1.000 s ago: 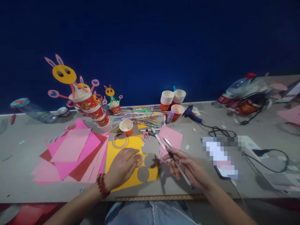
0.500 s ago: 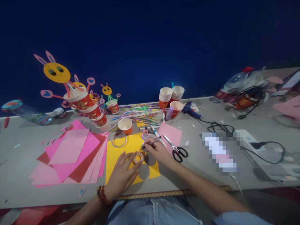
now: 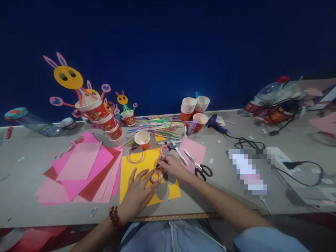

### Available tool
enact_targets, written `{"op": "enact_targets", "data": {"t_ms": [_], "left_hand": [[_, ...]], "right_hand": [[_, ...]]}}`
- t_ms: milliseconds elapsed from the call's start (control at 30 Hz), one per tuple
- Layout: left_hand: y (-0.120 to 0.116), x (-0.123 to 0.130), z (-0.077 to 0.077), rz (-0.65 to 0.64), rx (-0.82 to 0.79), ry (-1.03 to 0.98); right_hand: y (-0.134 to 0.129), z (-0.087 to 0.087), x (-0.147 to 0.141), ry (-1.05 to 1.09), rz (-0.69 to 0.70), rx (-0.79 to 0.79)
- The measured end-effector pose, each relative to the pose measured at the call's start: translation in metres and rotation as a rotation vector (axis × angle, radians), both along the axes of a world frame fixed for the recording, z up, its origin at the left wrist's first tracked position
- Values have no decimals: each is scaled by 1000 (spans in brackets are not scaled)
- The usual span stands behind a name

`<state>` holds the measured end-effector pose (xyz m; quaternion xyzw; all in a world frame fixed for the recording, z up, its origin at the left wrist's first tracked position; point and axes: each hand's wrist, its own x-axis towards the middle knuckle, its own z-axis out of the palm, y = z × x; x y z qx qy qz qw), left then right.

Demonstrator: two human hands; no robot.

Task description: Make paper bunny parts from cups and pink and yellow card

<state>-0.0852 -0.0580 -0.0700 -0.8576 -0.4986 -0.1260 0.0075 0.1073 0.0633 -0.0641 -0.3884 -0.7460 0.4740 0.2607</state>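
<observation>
Yellow paper (image 3: 128,175) with round cut-outs lies on the table before me. My left hand (image 3: 139,194), fingers spread, rests on it and touches a small tape ring (image 3: 156,176). My right hand (image 3: 172,166) is pinched round a pen (image 3: 166,154), its lower end by the top of the ring. A larger ring (image 3: 135,155) lies on the paper's upper left. Just behind it stands a paper cup (image 3: 142,140). Right of my right hand are a marker (image 3: 179,152), pink paper (image 3: 194,150) and black-handled scissors (image 3: 203,171).
Pink and red sheets (image 3: 78,164) lie at left, rabbit-faced cups (image 3: 96,108) behind them. Pipe cleaners (image 3: 162,124), stacked cups (image 3: 188,106) and a blue glue gun (image 3: 215,124) stretch along the back. A phone (image 3: 246,171), cables and a bottle (image 3: 262,96) are at right.
My right hand has moved slightly left and down around the ring, and the pen has turned more upright. My left hand stays by the ring. The whole view has shifted slightly.
</observation>
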Motion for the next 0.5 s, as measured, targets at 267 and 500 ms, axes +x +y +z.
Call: {"op": "enact_targets", "data": {"t_ms": [267,500], "left_hand": [[2,-1,1,-15,43,18],[3,-4,-2,-31,0,4]], "right_hand": [[-14,4,18,18,-8,94],[-56,-1,35,9,-88,127]]}}
